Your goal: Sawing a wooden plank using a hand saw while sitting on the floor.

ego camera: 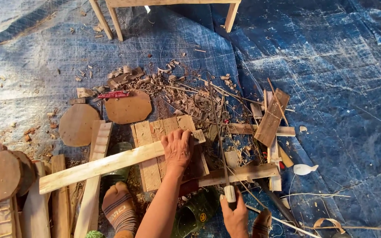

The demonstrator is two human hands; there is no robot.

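Under the left hand (178, 149), fingers spread flat, a long pale wooden plank (111, 163) lies pinned across a slatted wooden board (148, 154). Fingers of the right hand (234, 217) wrap a white-handled thin blade (222, 150), near the plank's end, on a blue tarp (340, 88).

Makeshift woodworking spot, set up on ground. Floor covered by worn blue tarpaulin (331, 66). Wood shavings (177, 86), offcuts and thin sticks scattered across it. Round wooden discs (128, 107), slatted panel (155, 150) and planks (95, 176) laid about. Legs of wooden bench (111, 20) seen at top.
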